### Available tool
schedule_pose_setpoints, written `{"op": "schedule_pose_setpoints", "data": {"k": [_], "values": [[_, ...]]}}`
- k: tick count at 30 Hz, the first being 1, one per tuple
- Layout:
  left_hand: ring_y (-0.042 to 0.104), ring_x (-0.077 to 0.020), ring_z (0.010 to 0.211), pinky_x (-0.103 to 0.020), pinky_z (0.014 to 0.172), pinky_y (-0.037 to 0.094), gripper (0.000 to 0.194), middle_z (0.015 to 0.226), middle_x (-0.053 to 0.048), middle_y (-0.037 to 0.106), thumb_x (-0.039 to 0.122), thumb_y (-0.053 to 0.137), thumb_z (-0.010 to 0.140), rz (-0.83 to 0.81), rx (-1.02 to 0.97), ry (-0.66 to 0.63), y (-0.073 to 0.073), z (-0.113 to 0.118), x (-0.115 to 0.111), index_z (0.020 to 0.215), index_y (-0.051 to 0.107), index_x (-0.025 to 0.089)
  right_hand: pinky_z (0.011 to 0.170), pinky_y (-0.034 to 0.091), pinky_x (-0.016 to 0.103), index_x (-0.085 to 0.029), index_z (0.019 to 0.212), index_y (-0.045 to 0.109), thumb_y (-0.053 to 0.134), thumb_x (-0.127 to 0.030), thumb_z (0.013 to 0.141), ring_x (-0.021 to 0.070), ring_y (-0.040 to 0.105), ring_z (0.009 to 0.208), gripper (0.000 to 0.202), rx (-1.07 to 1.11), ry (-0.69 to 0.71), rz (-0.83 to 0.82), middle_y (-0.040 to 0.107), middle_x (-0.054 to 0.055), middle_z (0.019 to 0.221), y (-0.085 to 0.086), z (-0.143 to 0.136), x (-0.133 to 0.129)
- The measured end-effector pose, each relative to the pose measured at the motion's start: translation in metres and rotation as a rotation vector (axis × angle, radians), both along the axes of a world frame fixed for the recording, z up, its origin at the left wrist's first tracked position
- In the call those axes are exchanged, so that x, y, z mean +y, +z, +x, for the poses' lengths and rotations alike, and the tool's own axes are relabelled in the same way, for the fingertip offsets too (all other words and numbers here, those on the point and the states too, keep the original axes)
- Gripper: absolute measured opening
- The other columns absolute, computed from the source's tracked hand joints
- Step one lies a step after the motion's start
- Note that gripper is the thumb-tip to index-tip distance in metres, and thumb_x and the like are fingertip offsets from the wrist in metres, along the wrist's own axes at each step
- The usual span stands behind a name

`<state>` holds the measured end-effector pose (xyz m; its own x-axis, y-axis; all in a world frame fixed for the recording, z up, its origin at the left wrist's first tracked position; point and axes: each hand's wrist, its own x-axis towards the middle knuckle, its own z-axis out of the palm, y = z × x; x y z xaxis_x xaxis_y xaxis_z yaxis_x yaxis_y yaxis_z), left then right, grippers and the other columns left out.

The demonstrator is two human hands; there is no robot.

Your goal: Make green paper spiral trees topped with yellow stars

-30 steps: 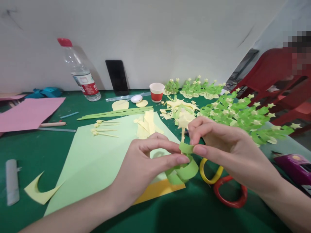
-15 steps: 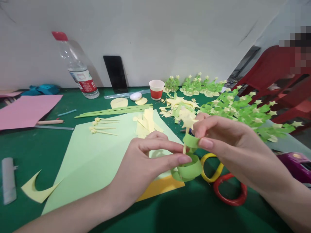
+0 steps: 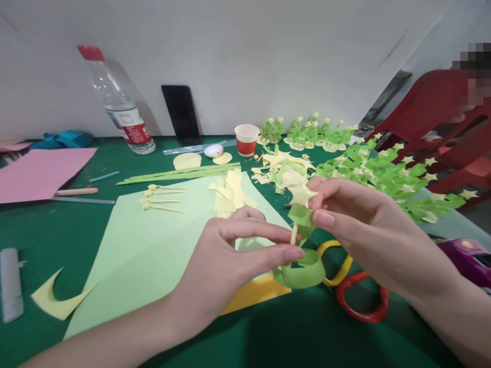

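Between thumb and forefinger, my left hand (image 3: 233, 255) pinches a thin pale yellow paper stick (image 3: 294, 234) topped by a yellow paper star (image 3: 302, 194). A green paper strip (image 3: 303, 273) curls in loops around the stick, its widest loop hanging below my left fingertips. My right hand (image 3: 356, 230) is closed in a pinch on the upper end of this strip, just under the star. Scissors with a yellow and a red handle loop (image 3: 362, 297) lie below my right hand, their blades hidden. A light green paper sheet (image 3: 153, 260) lies under my left hand.
Several yellow sticks (image 3: 163, 206) and yellow paper pieces (image 3: 230, 191) lie on the sheet. Behind are green strips (image 3: 180, 174), a paper cup (image 3: 246, 140), a phone (image 3: 181, 115) and a bottle (image 3: 125, 112). Finished paper trees (image 3: 383, 174) stand at the right, near a person by red chairs (image 3: 425, 107).
The upper end of the green strip has risen along the stick and now sits right beneath the star. The lower loop has swung slightly right. Both hands keep their pinch.
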<state>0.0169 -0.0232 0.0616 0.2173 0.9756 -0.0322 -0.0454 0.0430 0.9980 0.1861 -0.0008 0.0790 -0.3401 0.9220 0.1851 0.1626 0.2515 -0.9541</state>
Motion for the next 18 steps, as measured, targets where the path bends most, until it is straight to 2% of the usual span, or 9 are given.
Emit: {"op": "schedule_pose_setpoints", "data": {"k": [6, 18], "values": [[0.052, -0.0121, 0.066, -0.021, 0.059, 0.046, 0.007, 0.064, 0.002, 0.062, 0.021, 0.074, 0.062, 0.012, 0.008, 0.0, -0.0008, 0.0006, 0.0006, 0.06, 0.072, 0.028, 0.059, 0.041, 0.017, -0.027, 0.07, 0.062, 0.063, -0.032, 0.076, 0.008, 0.047, 0.065, 0.008, 0.042, 0.022, -0.03, 0.055, -0.004, 0.071, -0.0022, -0.0007, 0.0008], [0.053, -0.0126, 0.067, -0.022, 0.06, 0.047, 0.006, 0.066, 0.002, 0.061, 0.022, 0.075, 0.061, 0.011, 0.01, 0.011, -0.0019, 0.0009, 0.0008, 0.061, 0.072, 0.028, 0.057, 0.041, 0.022, -0.025, 0.07, 0.059, 0.061, -0.034, 0.075, 0.0109, 0.05, 0.065, 0.011, 0.019, 0.008, -0.068, 0.054, -0.003, 0.07, 0.0005, -0.0025, -0.0005]]}}
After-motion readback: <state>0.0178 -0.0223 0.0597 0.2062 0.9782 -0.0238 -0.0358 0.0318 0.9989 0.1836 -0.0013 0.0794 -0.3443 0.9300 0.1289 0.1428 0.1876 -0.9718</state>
